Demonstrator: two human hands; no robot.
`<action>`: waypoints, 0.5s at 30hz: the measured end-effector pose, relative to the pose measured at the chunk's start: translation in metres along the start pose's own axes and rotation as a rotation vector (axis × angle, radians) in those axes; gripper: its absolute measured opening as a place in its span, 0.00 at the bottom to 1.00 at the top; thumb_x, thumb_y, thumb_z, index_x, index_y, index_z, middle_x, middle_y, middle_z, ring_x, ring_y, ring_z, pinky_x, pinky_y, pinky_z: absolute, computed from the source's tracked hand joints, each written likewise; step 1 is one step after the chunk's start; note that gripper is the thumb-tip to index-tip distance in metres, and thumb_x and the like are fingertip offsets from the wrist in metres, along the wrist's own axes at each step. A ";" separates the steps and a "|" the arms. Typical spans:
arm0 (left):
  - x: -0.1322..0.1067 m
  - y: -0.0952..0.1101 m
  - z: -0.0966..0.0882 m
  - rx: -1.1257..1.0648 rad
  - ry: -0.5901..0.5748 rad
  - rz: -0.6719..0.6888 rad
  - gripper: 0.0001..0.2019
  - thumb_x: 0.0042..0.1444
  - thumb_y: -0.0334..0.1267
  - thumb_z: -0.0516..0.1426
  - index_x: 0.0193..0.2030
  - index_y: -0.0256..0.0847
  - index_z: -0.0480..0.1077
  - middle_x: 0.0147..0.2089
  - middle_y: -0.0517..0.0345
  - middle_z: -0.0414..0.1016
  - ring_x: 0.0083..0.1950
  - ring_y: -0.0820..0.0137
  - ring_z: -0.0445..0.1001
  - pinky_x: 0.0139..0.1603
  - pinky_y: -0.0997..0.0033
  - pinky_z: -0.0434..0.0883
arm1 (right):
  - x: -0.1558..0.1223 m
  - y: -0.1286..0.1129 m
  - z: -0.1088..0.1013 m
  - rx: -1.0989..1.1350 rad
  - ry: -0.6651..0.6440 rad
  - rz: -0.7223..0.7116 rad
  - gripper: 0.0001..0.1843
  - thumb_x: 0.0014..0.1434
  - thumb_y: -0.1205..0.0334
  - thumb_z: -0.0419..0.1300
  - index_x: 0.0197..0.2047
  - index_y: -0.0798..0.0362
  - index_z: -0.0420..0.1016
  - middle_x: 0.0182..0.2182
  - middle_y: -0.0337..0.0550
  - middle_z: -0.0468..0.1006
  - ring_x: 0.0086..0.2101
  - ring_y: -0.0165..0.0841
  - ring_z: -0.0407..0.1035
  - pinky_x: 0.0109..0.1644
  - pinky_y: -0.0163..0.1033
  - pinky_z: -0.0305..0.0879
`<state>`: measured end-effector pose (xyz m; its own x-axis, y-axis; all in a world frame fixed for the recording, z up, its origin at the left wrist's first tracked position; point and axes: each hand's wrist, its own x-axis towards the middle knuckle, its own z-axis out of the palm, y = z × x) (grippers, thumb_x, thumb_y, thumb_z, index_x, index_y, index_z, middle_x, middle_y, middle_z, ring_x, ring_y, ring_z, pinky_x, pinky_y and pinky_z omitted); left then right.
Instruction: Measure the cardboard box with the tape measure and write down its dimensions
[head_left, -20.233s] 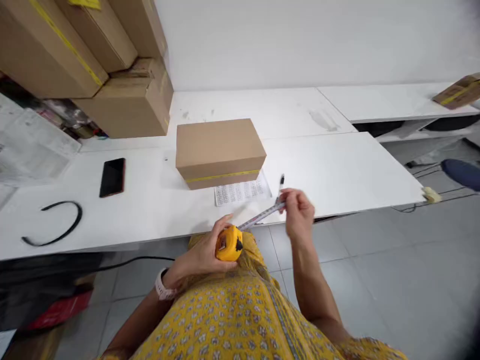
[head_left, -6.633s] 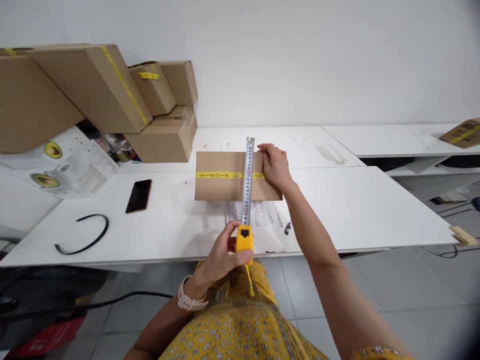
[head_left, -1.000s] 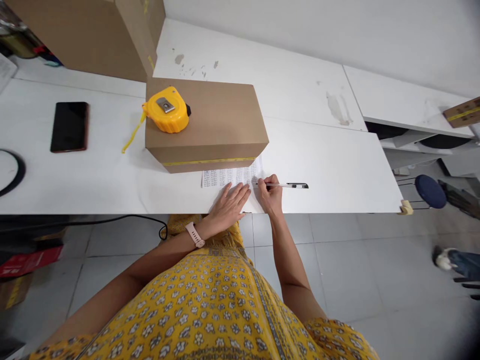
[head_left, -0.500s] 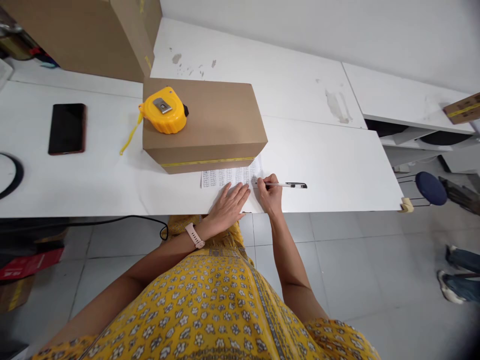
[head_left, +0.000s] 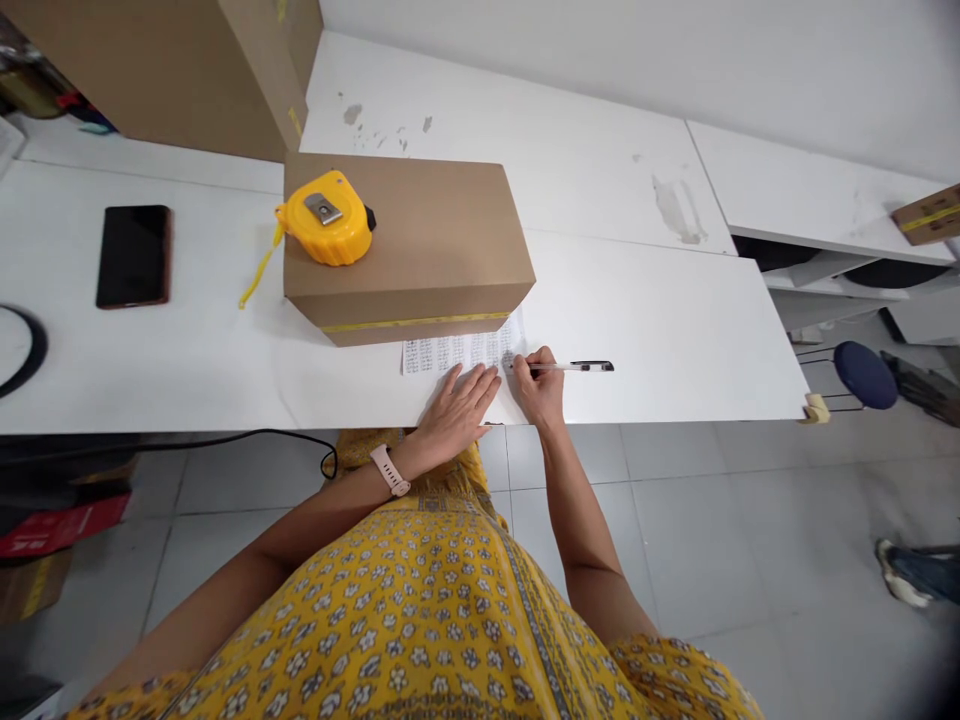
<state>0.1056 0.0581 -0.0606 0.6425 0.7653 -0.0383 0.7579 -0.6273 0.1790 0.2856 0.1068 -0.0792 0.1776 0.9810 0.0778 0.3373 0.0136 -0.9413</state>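
Observation:
My left hand point(head_left: 456, 408) lies flat with fingers stretched out on the lower edge of a written sheet of paper point(head_left: 442, 353). Rows of small dark writing cover the sheet, and its far part is hidden behind a cardboard box point(head_left: 442, 225). In my right hand point(head_left: 541, 390) is a pen point(head_left: 592, 366) with a clear barrel and black end, its tip down at the sheet's right side. A yellow tape measure point(head_left: 330, 222) rests on top of the box, at its left end, with its strap hanging over the side.
A dark phone point(head_left: 135, 256) lies on the white table point(head_left: 660, 330) to the left. Behind it stands a larger cardboard box point(head_left: 187, 80). A black cable point(head_left: 247, 436) runs along the table's front edge. At the far right are a blue stool point(head_left: 865, 375) and another person's foot point(head_left: 904, 575).
My hands and the pen stay almost in place at the sheet. At the far right, the other person's legs have shifted partly out of view.

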 end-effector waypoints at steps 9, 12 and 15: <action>0.009 0.007 -0.005 -0.028 -0.002 -0.030 0.35 0.65 0.41 0.57 0.75 0.33 0.53 0.79 0.44 0.49 0.77 0.48 0.50 0.74 0.39 0.48 | 0.000 -0.003 -0.002 -0.015 0.039 0.020 0.15 0.61 0.52 0.60 0.29 0.48 0.59 0.20 0.29 0.61 0.24 0.27 0.56 0.31 0.35 0.55; 0.008 0.007 -0.006 -0.027 0.017 -0.026 0.34 0.65 0.41 0.57 0.75 0.32 0.54 0.78 0.42 0.50 0.76 0.48 0.51 0.74 0.40 0.48 | 0.000 -0.005 -0.001 -0.023 0.044 0.013 0.16 0.61 0.52 0.60 0.29 0.48 0.59 0.20 0.29 0.60 0.25 0.28 0.56 0.31 0.36 0.55; 0.007 0.006 -0.005 -0.031 0.038 -0.022 0.33 0.65 0.41 0.57 0.74 0.32 0.55 0.77 0.40 0.52 0.76 0.49 0.51 0.74 0.41 0.48 | 0.000 -0.006 -0.001 -0.023 0.040 0.008 0.16 0.62 0.51 0.60 0.29 0.48 0.59 0.20 0.29 0.60 0.24 0.28 0.55 0.30 0.36 0.54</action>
<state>0.1146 0.0604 -0.0547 0.6205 0.7842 -0.0050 0.7675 -0.6059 0.2093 0.2844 0.1061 -0.0738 0.2170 0.9726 0.0838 0.3563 0.0010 -0.9344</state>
